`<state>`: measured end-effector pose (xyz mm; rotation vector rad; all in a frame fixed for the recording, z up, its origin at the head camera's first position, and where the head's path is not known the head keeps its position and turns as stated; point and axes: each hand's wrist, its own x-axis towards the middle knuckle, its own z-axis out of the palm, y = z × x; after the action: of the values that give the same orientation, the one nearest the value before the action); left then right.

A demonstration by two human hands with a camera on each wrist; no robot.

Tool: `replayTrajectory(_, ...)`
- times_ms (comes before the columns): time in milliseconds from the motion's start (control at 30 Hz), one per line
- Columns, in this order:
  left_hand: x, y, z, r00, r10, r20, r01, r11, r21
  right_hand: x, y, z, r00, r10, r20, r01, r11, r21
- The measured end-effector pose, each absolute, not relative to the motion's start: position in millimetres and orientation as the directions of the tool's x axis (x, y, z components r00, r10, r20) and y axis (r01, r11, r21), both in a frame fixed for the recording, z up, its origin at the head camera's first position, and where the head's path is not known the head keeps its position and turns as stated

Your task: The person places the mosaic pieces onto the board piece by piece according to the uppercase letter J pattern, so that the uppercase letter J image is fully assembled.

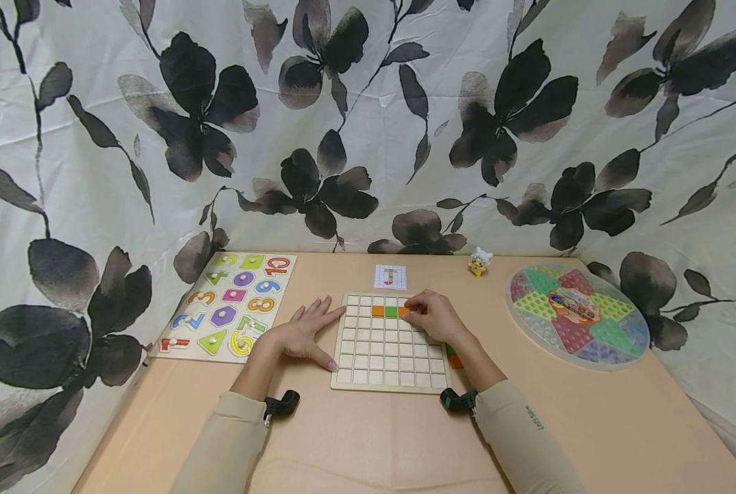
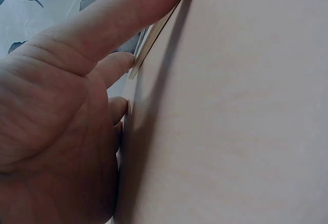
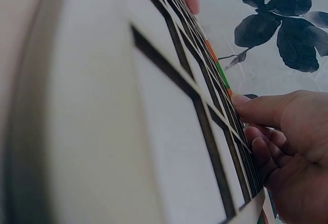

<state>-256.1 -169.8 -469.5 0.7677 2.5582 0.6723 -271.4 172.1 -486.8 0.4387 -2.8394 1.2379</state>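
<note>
A cream grid board (image 1: 352,357) with square cells lies on the table in the head view. In one of its upper rows sit an orange tile (image 1: 377,311), a green tile (image 1: 391,312) and a second orange tile (image 1: 403,311), side by side. My right hand (image 1: 434,318) pinches that second orange tile; in the right wrist view the thumb (image 3: 256,107) meets its edge, and the other fingertips are partly hidden. My left hand (image 1: 300,335) spreads its fingers at the board's left side, thumb and index finger touching the edge.
Behind the board lies a small grid card (image 1: 390,276). Green and orange pieces (image 1: 454,357) show beside the right forearm. A number-and-shape puzzle board (image 1: 226,308) is at left, a round patterned disc (image 1: 577,315) at right, a small figurine (image 1: 479,262) at the back.
</note>
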Motion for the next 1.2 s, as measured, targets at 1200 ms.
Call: replayTrajectory(1200, -255.9, -169.4, -470.3, -0.772, 0.595, -0.225, 0.413, 0.738, 0.534, -265.4, 179.3, -468.0, -0.937, -0.272, 0.22, -0.342, 0.575, -0.744)
